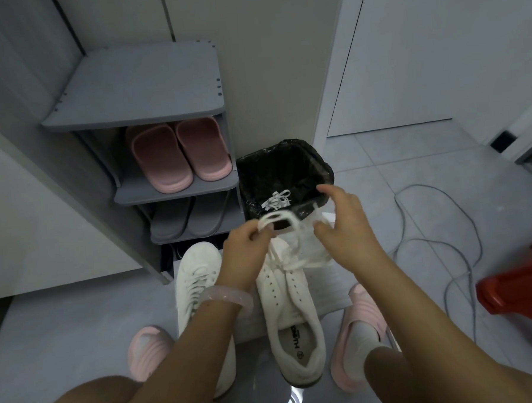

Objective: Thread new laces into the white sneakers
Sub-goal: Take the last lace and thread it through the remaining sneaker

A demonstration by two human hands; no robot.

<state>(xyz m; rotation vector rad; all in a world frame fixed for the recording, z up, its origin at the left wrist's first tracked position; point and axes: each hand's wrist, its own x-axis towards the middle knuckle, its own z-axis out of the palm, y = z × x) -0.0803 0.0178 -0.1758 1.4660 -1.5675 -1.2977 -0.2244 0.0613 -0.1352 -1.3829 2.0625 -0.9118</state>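
Two white sneakers stand on the floor between my feet: the left sneaker (195,285) partly under my left forearm, the right sneaker (295,317) with its opening toward me. My left hand (245,248) pinches a loop of white lace (278,219) above the right sneaker's toe. My right hand (343,225) pinches a thin clear plastic bag (310,248) with thumb and fingers, index finger raised. The lace runs blurred between both hands. Another white lace (275,200) lies in the bin.
A black-lined bin (318,167) stands just beyond my hands. A grey shoe rack (171,187) with pink slippers (179,153) and grey slippers is at the left. A grey cable (439,247) loops on the floor at right, near a red plastic object (521,283). I wear pink slippers.
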